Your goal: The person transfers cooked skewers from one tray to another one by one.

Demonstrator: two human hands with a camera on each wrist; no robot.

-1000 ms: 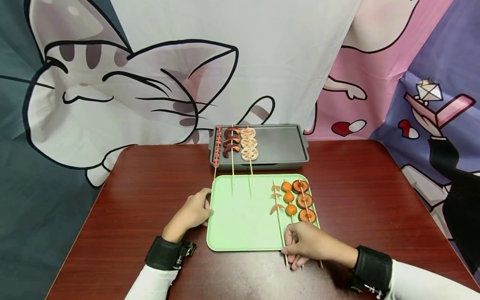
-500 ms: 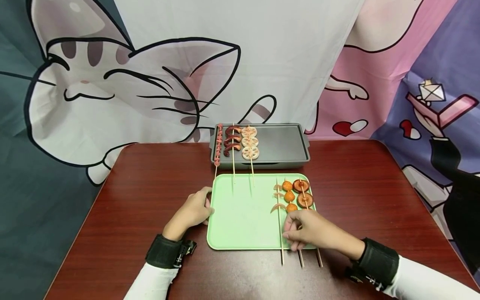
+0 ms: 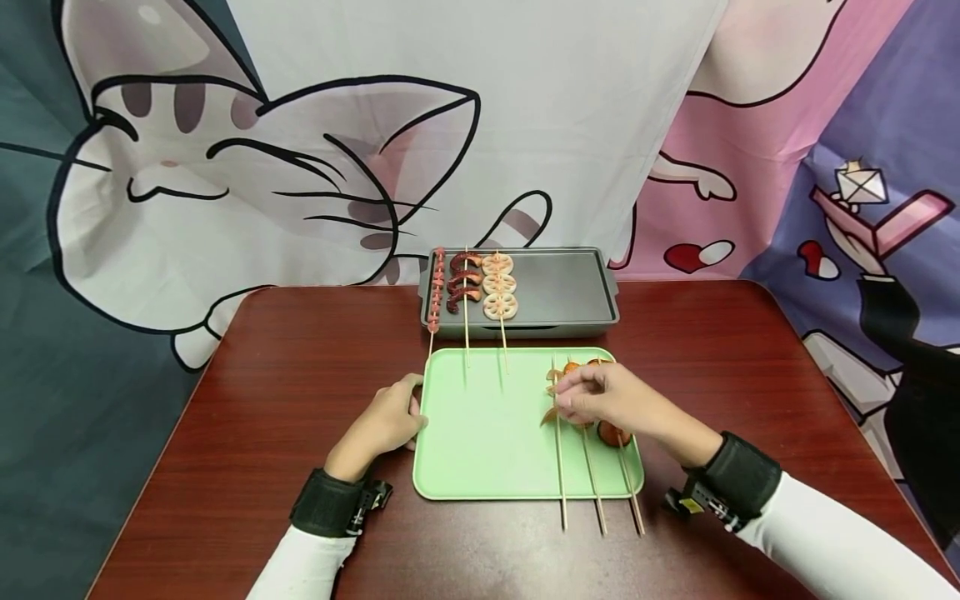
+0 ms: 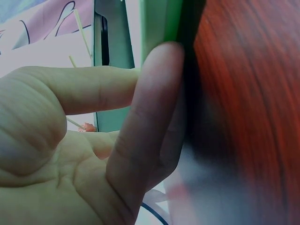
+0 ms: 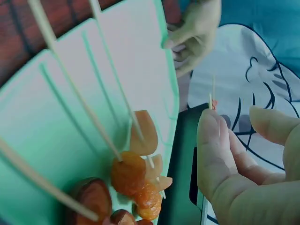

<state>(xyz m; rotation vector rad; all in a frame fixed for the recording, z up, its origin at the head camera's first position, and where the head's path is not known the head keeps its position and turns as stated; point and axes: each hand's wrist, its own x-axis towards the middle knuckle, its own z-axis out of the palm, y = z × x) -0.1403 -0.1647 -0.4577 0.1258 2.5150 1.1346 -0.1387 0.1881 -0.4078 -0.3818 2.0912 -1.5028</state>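
A light green tray (image 3: pixel 480 450) lies on a dark red table (image 3: pixel 285 400). On its right part lie three wooden skewers: one with pale pink slices (image 3: pixel 557 454), one with orange balls (image 5: pixel 129 171), one with brown mushroom caps (image 3: pixel 611 433). My right hand (image 3: pixel 573 396) hovers over the food ends of these skewers, fingers loosely curled, thumb and finger apart, with nothing between them in the right wrist view. My left hand (image 3: pixel 390 421) rests at the tray's left rim (image 4: pixel 161 23), one straight finger (image 4: pixel 145 126) pressed against it.
A grey grill tray (image 3: pixel 562 292) stands behind the green one, with three loaded skewers (image 3: pixel 480 287) on its left part; their sticks reach over the green tray's far edge. A cartoon cloth hangs behind the table.
My right hand moved from the near ends of the sticks forward along the skewers to above the food pieces. The left hand stayed at the tray's rim.
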